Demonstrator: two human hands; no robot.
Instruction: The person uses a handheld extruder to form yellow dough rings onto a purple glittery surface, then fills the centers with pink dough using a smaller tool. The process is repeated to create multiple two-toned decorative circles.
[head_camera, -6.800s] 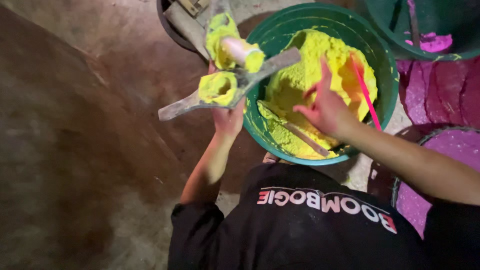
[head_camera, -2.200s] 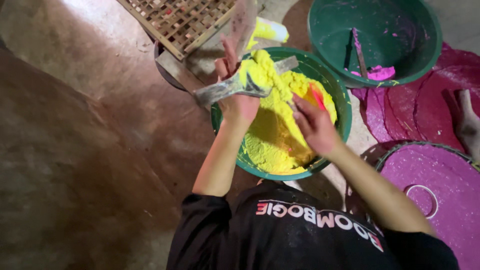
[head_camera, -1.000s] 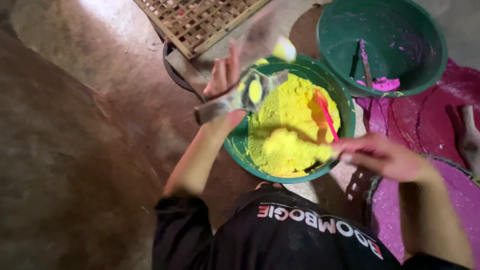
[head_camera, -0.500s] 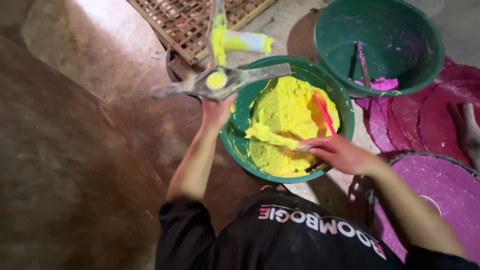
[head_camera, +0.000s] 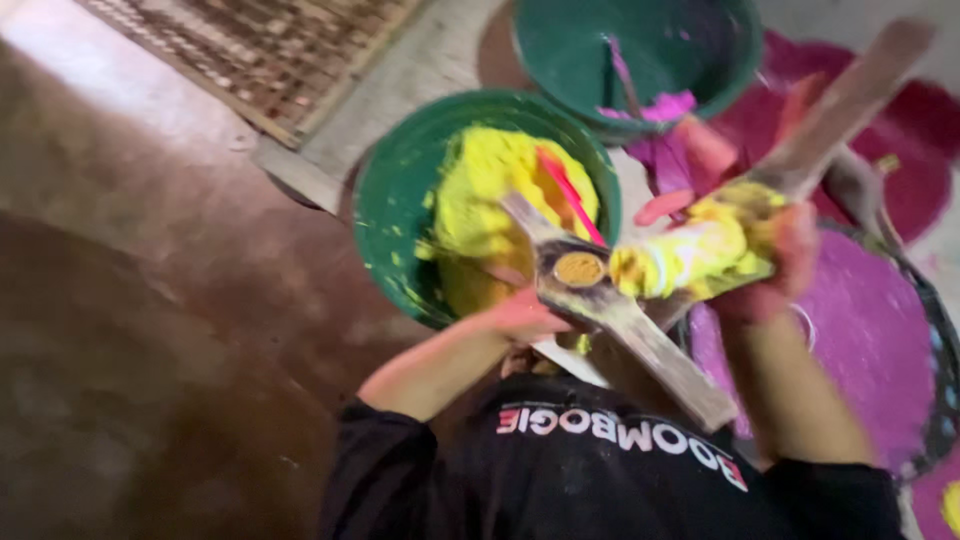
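Wooden mould (head_camera: 610, 305), a flat grey bar with a round cup of yellow powder sunk in it, lies slantwise just above the person's black shirt (head_camera: 600, 470), running from about 10 o'clock to 4 o'clock across the middle of the view. The left hand (head_camera: 525, 318) grips the mould from below near the cup, its fingers wrapped round the bar's underside, though blur hides each finger. At 3 o'clock of the cup, the right hand (head_camera: 780, 265) is clenched on a pestle-like wooden handle (head_camera: 850, 100), whose yellow-caked white head (head_camera: 680, 262) points at the cup and sits just beside it; the handle rises toward 1 o'clock.

Behind the mould, at 11 o'clock, a green basin (head_camera: 400, 200) holds a heap of yellow powder (head_camera: 490, 215) with a pink stick (head_camera: 568, 190) standing in it. At 3 o'clock of the hands lies a round tray of magenta powder (head_camera: 870, 350). Farther, at 12 o'clock, a second green basin (head_camera: 640, 50) holds a little magenta powder. A wooden lattice (head_camera: 260, 50) lies on the floor at 10 o'clock.
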